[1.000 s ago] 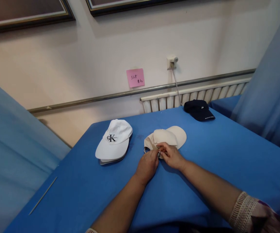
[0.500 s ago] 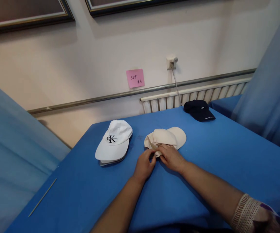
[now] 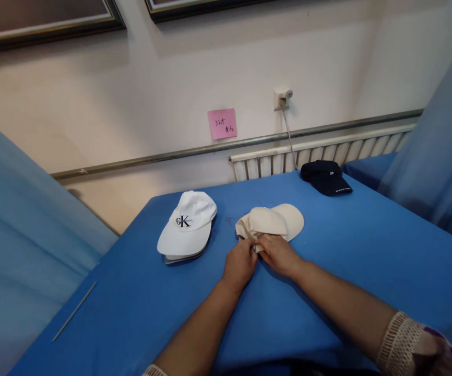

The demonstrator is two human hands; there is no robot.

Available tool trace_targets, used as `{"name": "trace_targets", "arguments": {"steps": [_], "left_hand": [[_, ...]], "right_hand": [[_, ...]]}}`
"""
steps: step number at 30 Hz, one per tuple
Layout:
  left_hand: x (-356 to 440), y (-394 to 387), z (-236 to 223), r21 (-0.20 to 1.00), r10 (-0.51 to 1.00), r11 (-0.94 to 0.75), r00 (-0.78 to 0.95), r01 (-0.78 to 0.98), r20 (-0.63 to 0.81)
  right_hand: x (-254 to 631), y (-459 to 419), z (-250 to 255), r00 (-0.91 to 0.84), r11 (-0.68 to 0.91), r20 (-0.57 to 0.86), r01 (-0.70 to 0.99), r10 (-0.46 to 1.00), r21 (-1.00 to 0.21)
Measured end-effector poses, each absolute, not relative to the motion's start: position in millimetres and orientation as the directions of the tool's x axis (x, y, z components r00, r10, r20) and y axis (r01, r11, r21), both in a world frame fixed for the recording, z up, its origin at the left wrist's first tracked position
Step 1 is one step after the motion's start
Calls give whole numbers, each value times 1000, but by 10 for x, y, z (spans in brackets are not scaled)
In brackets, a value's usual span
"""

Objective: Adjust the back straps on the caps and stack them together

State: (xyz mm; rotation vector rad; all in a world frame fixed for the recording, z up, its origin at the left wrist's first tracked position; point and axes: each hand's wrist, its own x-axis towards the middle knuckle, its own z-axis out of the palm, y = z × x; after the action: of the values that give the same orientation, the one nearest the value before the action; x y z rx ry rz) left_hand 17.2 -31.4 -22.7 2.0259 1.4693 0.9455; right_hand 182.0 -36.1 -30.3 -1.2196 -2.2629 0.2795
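Note:
A cream baseball cap (image 3: 268,220) lies on the blue-covered table, its brim pointing right and its back strap towards me. My left hand (image 3: 240,263) is closed at the strap, thumb and fingers pinched near the buckle. Close beside it, my right hand (image 3: 278,254) grips the cap's near edge, with fingertips partly hidden in the fabric. Between the two hands the strap is mostly covered. To the left sits a white cap (image 3: 189,222) with black "CK" lettering, stacked on at least one grey cap (image 3: 187,258).
A black cap (image 3: 325,177) rests at the table's (image 3: 328,245) far right corner. Near the left edge lies a thin stick (image 3: 75,311). Blue curtains (image 3: 18,250) hang on both sides. A radiator (image 3: 320,152) and a plugged-in cord (image 3: 289,133) are behind the table.
My left hand has shifted slightly right and closed in against the strap, covering the buckle that showed before. My right hand keeps its grip. The camera view has moved a little.

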Motion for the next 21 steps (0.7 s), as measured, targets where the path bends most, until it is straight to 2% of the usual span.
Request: {"name": "trace_targets", "arguments": {"steps": [6, 14, 17, 21], "left_hand": [[88, -232, -194, 783, 972, -237, 141, 576, 190], [25, -256, -245, 700, 877, -471, 370, 537, 306], [47, -242, -231, 707, 904, -425, 314, 565, 292], [64, -182, -222, 834, 975, -222, 140, 505, 174]], "right_hand": [[1832, -367, -345, -407, 587, 429, 636, 806, -500], [1846, -364, -367, -346, 555, 439, 601, 829, -575], [1836, -366, -365, -332, 557, 455, 605, 826, -569], [1824, -362, -375, -307, 558, 480, 603, 822, -570]]}}
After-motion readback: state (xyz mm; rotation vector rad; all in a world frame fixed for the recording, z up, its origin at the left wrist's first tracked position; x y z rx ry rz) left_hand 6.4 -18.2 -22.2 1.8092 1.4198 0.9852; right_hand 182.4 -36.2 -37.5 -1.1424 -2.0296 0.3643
